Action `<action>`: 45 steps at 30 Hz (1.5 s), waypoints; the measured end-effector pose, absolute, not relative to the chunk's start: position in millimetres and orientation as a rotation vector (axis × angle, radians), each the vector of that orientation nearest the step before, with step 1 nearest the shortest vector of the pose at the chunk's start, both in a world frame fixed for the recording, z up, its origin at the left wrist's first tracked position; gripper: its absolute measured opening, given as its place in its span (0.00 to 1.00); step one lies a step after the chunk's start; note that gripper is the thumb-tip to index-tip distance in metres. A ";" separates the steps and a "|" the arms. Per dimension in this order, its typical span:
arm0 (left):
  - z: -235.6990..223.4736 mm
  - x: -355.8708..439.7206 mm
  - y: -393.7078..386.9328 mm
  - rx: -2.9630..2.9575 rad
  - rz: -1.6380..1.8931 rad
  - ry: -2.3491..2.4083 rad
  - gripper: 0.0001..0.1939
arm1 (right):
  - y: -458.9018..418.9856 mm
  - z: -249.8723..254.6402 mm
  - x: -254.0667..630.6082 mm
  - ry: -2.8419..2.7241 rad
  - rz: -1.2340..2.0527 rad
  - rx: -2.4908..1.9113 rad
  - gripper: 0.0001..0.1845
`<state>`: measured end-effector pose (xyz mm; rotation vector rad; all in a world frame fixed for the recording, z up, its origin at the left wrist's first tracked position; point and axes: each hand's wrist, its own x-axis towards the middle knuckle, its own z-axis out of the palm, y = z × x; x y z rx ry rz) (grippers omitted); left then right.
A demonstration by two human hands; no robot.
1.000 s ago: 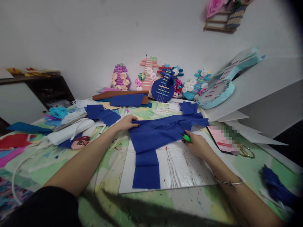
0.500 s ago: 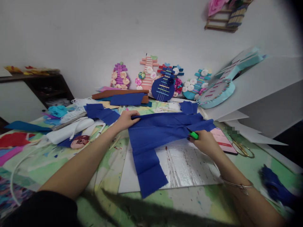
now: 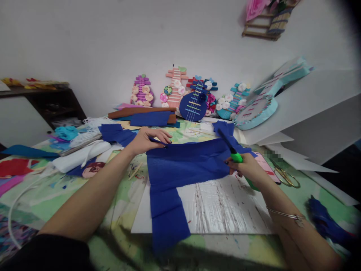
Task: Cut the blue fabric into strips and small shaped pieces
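A piece of blue fabric or crepe paper [image 3: 186, 162] hangs between my hands over a white board, with one strip drooping toward the front. My left hand [image 3: 150, 140] pinches its upper left edge between thumb and fingers. In my right hand [image 3: 246, 165] is a green-handled craft knife [image 3: 236, 158], its long dark blade pointing up and away to the left. The fingers of that hand also meet the blue piece's right end; whether they grip it is hard to see. Brown streaks mark the shiny white board [image 3: 220, 210] underneath.
Several decorated lute-shaped crafts [image 3: 193, 107] lean on the wall. Gold-handled scissors [image 3: 287, 178] and a phone [image 3: 267, 167] lie right of my hand. A dark blue tool [image 3: 324, 218] is at the far right, a white power strip [image 3: 80, 156] at the left.
The blue piece has been lifted and drawn nearer, its front strip hanging lower. The knife's blade, earlier mostly hidden at the fabric, now points up in full view.
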<state>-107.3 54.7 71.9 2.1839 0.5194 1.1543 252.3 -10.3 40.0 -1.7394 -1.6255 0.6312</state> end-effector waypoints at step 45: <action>36.3 -76.0 56.8 2.282 0.538 0.936 0.25 | -3.5 27.9 240.8 -1.615 0.644 -1.653 0.26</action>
